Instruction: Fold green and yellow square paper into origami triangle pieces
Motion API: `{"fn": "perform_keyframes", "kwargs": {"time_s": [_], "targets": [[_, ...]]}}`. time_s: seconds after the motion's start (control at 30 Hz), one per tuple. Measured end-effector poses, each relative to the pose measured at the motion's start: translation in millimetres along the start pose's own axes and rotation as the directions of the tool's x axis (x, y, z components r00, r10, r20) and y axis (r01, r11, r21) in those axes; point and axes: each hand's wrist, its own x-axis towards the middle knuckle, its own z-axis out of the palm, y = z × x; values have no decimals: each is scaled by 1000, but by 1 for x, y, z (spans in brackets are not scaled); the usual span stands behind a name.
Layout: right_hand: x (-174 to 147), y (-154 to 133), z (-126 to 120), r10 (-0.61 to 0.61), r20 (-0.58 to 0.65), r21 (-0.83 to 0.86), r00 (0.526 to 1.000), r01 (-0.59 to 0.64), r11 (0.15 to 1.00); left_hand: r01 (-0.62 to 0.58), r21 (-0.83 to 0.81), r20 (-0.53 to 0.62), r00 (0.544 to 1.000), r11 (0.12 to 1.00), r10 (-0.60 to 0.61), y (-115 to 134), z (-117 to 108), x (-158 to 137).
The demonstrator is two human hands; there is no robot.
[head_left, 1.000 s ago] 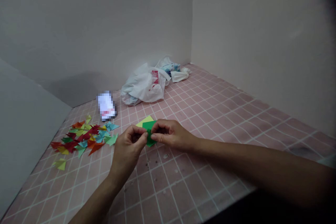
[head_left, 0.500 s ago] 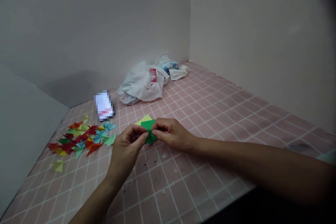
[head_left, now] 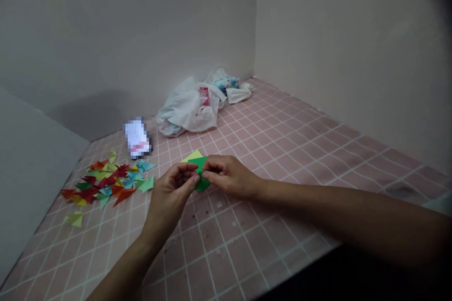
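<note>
Two bare hands meet over a pink desk [head_left: 247,240] patterned with white grid lines. The right hand [head_left: 231,177] pinches green paper [head_left: 198,162] between thumb and forefinger; the left hand [head_left: 176,183] has its fingertips at the same paper (whether they grip it, I cannot tell). Yellow paper [head_left: 192,154] shows just behind. Leftward lie colourful folded papers [head_left: 115,178], near a lit, pixelated phone [head_left: 137,138].

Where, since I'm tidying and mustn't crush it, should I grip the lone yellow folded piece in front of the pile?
Pinch the lone yellow folded piece lightly by its broader right part, coming from the near side. It sits apart from the pile, which lies beyond it, so this should avoid disturbing the others; its left end looks thinner and probably bends more easily.
</note>
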Motion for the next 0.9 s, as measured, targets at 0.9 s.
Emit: {"fn": "perform_keyframes", "kwargs": {"time_s": [0.9], "targets": [[1,3,-1,-37,100,-21,994,39,999,-65,79,102,993,995,57,5,-4,1]]}}
